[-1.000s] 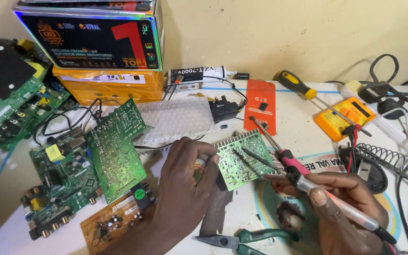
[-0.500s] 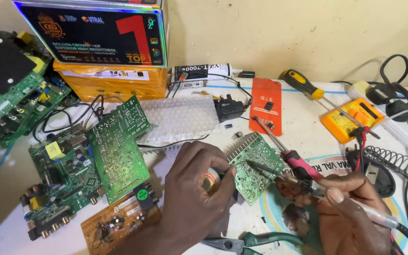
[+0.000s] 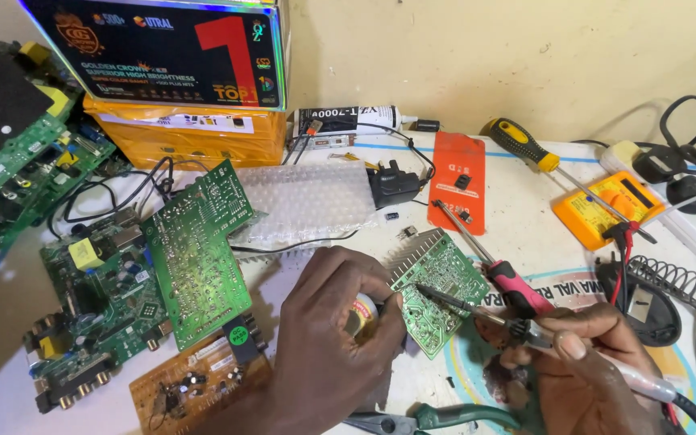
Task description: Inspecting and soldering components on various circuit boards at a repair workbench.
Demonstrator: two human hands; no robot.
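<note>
Green rectangular circuit board (image 3: pixel 438 292) pinched in my left hand (image 3: pixel 328 338); right hand (image 3: pixel 586 366) grips the slim soldering iron (image 3: pixel 477 310). I'd brace both wrists, touching only its pad.

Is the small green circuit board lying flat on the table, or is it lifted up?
Lifted and tilted. The left hand holds the small green circuit board at its near edge, solder side up, while the soldering iron in the right hand touches it.

We see the small circuit board (image 3: pixel 437 288) lying on the surface (image 3: pixel 525 201) between our hands, larger boards (image 3: pixel 195 250) to its left, the multimeter (image 3: pixel 606 208) right, boxes (image 3: pixel 179 89) behind.
</note>
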